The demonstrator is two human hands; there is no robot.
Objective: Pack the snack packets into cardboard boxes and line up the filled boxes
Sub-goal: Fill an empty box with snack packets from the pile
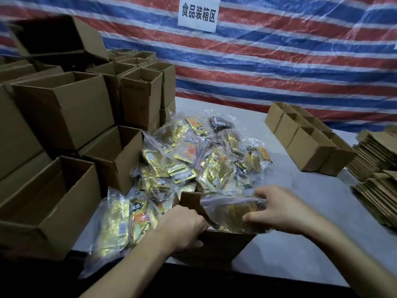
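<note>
Grey tabletop point(290, 254) fills the lower middle of the frame, and at its near edge stands a small open cardboard box point(221, 244). The left hand point(184, 226) grips the box's near-left rim, fingers curled over the edge, steadying it. The right hand point(281, 209) holds a clear bag of snack packets point(232, 214), fingers over its far side and thumb on its near side. The bag is blurred and sits right at the box's mouth, partly over the rim, with its long axis running left to right across the frame and tilted slightly. It seems to lie along the box's longer side, so the coming move is probably a push straight down by the right hand, which is the one already on it, while the left holds the box. Lower left, beside the box, lie two more clear bags point(120, 222), overhanging the table edge. Behind the box, at centre frame, spreads the heap of snack packets point(193, 160). Big open cartons point(53, 190) are stacked up the left side. At middle right a row of small boxes point(309, 145) stands in line, with flattened cardboard point(373, 155) piled at the right edge. Across the top hangs a red, white and blue striped tarpaulin point(279, 61) bearing a white sign point(197, 14).
</note>
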